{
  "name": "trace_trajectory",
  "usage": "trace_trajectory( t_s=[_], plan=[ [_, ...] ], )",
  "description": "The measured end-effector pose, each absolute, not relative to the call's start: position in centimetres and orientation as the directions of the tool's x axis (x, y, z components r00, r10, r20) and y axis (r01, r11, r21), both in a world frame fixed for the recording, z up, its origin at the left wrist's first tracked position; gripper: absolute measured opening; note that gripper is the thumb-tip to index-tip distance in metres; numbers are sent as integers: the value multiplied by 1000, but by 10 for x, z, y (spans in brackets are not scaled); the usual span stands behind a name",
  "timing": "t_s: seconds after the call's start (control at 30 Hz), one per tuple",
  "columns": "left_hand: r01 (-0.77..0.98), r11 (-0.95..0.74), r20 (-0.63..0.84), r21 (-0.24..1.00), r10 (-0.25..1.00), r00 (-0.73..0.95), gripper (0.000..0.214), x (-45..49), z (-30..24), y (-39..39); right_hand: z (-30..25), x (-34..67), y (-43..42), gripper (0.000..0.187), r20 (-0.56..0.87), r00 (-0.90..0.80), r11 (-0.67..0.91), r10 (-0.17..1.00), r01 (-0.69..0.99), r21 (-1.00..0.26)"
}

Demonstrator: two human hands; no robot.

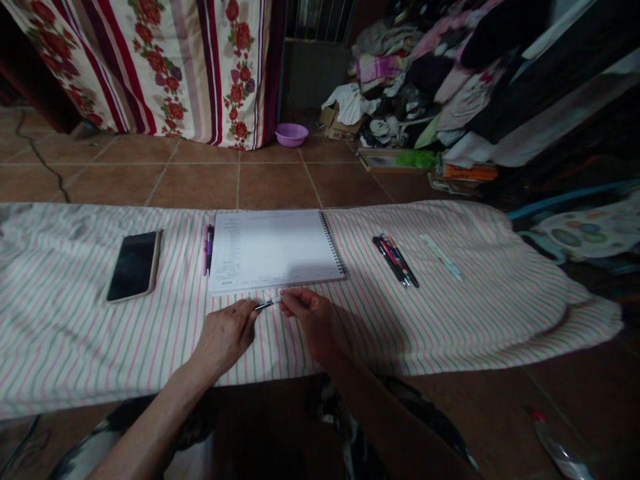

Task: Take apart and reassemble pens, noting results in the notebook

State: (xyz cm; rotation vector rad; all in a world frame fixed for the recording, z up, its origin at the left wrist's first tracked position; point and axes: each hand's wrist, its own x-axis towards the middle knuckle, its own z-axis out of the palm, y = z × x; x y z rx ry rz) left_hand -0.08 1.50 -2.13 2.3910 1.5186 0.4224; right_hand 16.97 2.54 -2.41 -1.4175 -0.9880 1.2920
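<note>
Left hand: ours sits just below the pad's near edge, fingers curled together and nearly closed, the tips pinching the dark end of the pen.
Pen: this black-and-white pen spans the gap between our two hands, slightly tilted, its pale end higher; whether that end is a cap, we cannot tell.
Right hand: ours has thumb and forefinger closed on the pale end, the other fingers folded in.
Handling: we would do well to hold both ends in line, press lightly, and turn the pen without bending it.
Striped cloth: beneath everything lies a wrinkled cloth; its creases could let loose pens roll, we judge.
On the cloth: we see, left to right, a smartphone, two purplish pens beside the spiral-bound pad, a cluster of dark pens, and a slim pale stick, too blurred to name.
Room: beyond, we see a flowered curtain, brown floor tiles, a purple basin, a cardboard box, heaped clothes, and, low at right, a plastic bottle.
</note>
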Motion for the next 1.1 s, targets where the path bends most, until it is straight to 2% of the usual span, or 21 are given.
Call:
trace_trajectory(
  t_s=[0.23,0.47,0.77,0.93,1.1],
  plan=[
    [834,-400,157,380,917,368,32,4,-20,13,-24,170,26,25,-298,67,-289,952,-118,-950],
    [857,-424,189,294,905,382,30,8,-22,14,-23,169,24,31,-331,29,-322,943,-169,-931],
    [871,-421,174,252,905,388,25,9,-26,13,-24,171,24,20,-237,36,-236,971,-28,-971],
    [881,-400,144,254,916,374,24,10,-26,14,-24,171,25,21,-214,17,-214,977,-18,-977],
    [874,-408,136,264,913,385,26,8,-27,15,-23,170,25,23,-261,-8,-260,965,-101,-960]
  ],
)
